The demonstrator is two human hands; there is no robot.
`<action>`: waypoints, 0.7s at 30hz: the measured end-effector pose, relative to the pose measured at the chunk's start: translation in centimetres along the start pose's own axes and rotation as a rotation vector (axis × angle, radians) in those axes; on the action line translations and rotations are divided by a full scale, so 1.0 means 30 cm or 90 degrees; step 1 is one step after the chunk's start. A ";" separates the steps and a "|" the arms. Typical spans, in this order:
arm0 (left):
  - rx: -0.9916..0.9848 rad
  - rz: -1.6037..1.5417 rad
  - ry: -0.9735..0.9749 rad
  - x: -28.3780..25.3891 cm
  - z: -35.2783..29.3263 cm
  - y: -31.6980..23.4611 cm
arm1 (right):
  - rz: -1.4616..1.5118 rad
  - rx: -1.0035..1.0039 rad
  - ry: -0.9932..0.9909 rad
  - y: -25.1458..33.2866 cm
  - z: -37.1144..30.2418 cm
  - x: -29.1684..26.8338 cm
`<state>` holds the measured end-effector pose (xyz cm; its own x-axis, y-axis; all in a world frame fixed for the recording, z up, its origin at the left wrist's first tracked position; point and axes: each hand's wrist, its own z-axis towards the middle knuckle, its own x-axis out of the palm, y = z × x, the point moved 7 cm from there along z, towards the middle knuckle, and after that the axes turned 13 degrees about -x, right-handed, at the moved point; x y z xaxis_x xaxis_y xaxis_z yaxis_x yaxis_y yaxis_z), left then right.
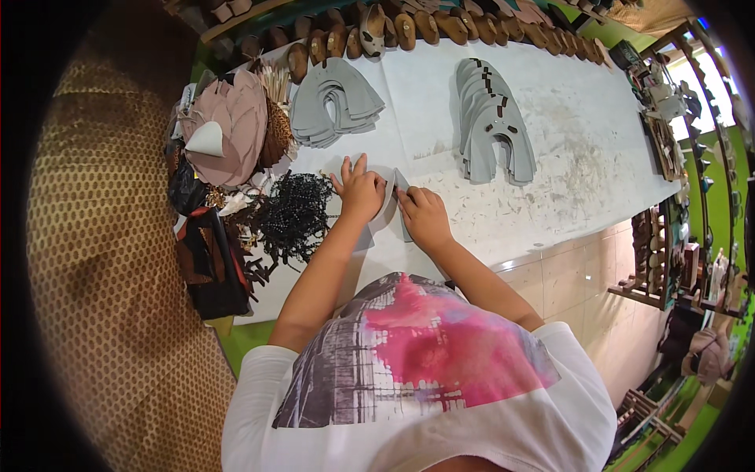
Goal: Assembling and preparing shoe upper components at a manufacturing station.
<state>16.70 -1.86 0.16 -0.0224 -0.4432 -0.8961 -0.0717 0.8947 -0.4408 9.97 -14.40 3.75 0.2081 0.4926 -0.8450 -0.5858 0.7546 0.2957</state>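
My left hand (364, 195) pinches one edge of a grey arch-shaped shoe-upper piece (390, 201) between thumb and forefinger, other fingers fanned out; my right hand (423, 216) is narrow, fingers bunched on the other leg, thumb grip hard to make out. Landmark: the grey upper stack (334, 102). The piece in my hands sits on the near side of that stack, a bit right, bent up at the curve. Step in hand, my read: bringing the legs of this one piece together or lining up its edges. Next move calls for a steady pinch on both sides and matched edges; can't tell if glue is involved. Near side of the stack, slightly left: a tangled black trim heap (295, 212). Left of it: dusty-pink cut pieces (228, 118). Well right of it: a second fanned stack (515, 149) with dark brown tabs. Beyond it: a row of shoe lasts (405, 31). All on the white-covered table (570, 90) beneath it.
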 end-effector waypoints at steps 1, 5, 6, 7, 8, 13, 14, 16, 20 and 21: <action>-0.009 -0.003 -0.011 -0.001 -0.002 0.004 | 0.000 0.005 0.001 0.000 0.000 -0.001; 0.003 0.021 -0.022 -0.020 0.008 -0.003 | -0.011 0.007 0.024 -0.002 0.003 0.005; 0.004 0.020 -0.021 -0.030 0.014 -0.006 | -0.012 0.008 0.025 -0.002 0.005 0.004; -0.005 0.029 -0.002 -0.033 0.022 -0.005 | -0.021 0.009 0.039 -0.001 0.007 0.009; -0.015 0.039 0.016 -0.031 0.028 0.001 | -0.029 0.008 0.053 0.002 0.011 0.012; -0.009 -0.003 0.024 -0.034 0.050 0.009 | -0.035 0.013 0.065 -0.001 0.013 0.012; -0.007 -0.047 0.011 -0.035 0.053 0.028 | -0.035 0.006 0.059 0.009 0.015 0.011; -0.076 -0.140 0.084 -0.001 0.082 0.094 | -0.026 0.000 0.056 0.029 0.022 0.014; -0.117 -0.051 0.279 -0.005 0.052 0.009 | -0.025 0.022 0.055 -0.004 0.004 0.013; -0.118 -0.051 0.278 -0.005 0.055 0.007 | -0.025 0.021 0.056 -0.002 0.004 0.012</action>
<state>18.33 -1.53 0.10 -0.4240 -0.5268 -0.7367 -0.2654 0.8500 -0.4551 10.18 -14.21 3.49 0.1603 0.4242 -0.8912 -0.5522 0.7869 0.2753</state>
